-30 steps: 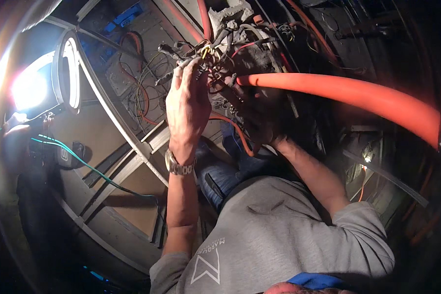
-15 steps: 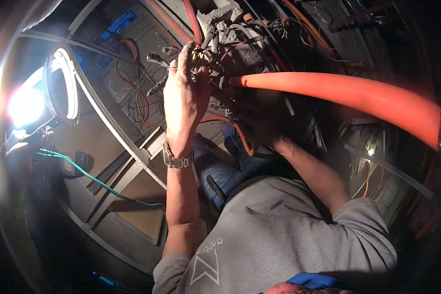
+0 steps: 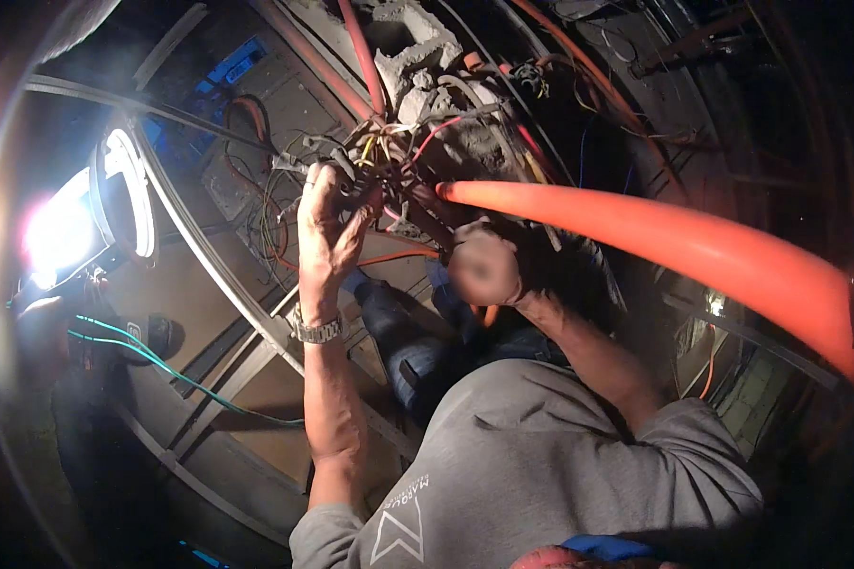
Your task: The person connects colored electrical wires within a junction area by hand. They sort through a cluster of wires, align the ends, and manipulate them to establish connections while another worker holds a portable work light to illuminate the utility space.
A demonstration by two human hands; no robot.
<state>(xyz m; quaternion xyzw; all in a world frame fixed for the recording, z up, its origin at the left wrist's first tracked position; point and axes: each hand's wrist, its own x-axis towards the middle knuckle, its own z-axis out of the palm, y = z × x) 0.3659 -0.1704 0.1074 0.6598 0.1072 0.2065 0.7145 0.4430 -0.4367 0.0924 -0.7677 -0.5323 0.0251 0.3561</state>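
Note:
My left hand (image 3: pixel 328 239), with a metal watch at its wrist, has curled fingers on the tangle of dark wires and cable ends (image 3: pixel 380 156), where thin yellow, red and pale wires also show. My right hand (image 3: pixel 486 267) is lower and further right, under a thick orange conduit (image 3: pixel 636 228), near a hanging bundle of cables. It is blurred and partly dark, so I cannot tell what its fingers hold. The wire tangle comes out beside a broken grey concrete block (image 3: pixel 417 71), where orange-red tubes (image 3: pixel 351 76) run in from the top.
A bright work lamp (image 3: pixel 62 228) with green leads (image 3: pixel 161 365) stands at the left. Pale metal rails (image 3: pixel 199 256) cross tan boards below. Blue plastic pieces (image 3: pixel 232 62) lie at upper left. More cables and a metal bar (image 3: pixel 778 346) are at the right.
My left hand has dropped down and leftward, uncovering more of the wires above it. My right hand has come into lighter view beneath the conduit. The conduit sits lower in the picture.

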